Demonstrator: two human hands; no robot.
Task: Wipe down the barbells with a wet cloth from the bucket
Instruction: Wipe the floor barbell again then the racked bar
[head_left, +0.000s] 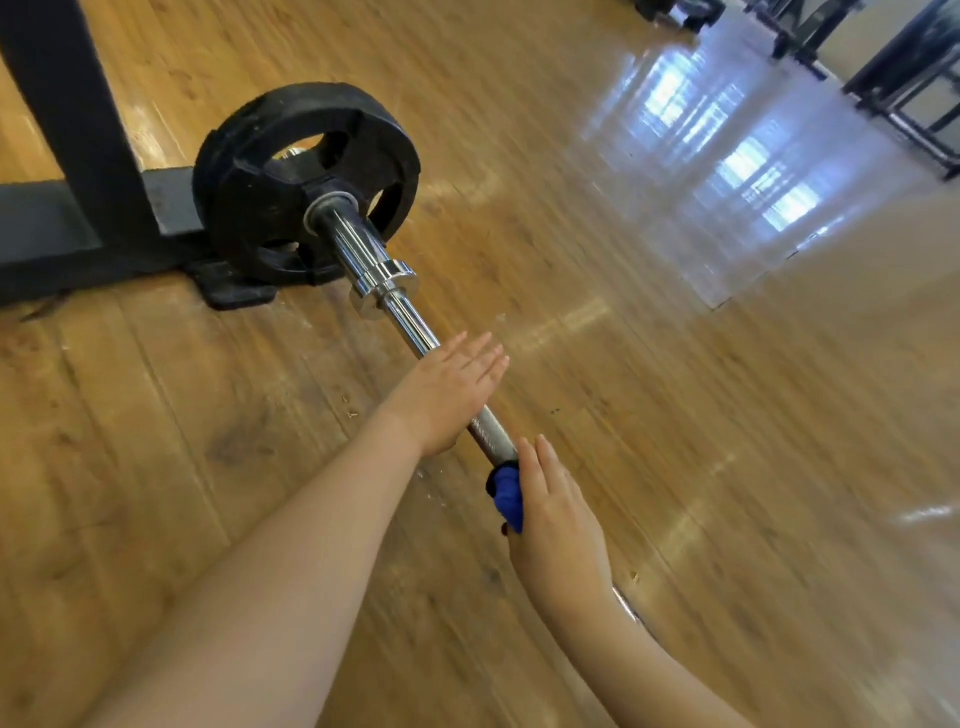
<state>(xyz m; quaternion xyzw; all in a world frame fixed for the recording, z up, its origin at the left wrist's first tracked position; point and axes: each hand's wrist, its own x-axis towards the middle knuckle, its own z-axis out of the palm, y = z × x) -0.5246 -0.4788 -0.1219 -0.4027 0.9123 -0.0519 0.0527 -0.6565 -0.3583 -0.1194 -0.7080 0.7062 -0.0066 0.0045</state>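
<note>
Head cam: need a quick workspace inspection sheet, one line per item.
Surface: glossy wooden floor, window glare at upper right.
Job's things: barbell with black weight plate on its far end; blue cloth on the shaft; bucket not in view.
Clutter: nothing seen.
Grippers: left hand flat on the shaft, fingers straight; right hand presses the cloth to the bar, thumb underneath.
Cables: nothing seen.
Surroundings: black rack frame at left; dark equipment frames at upper right.
</note>
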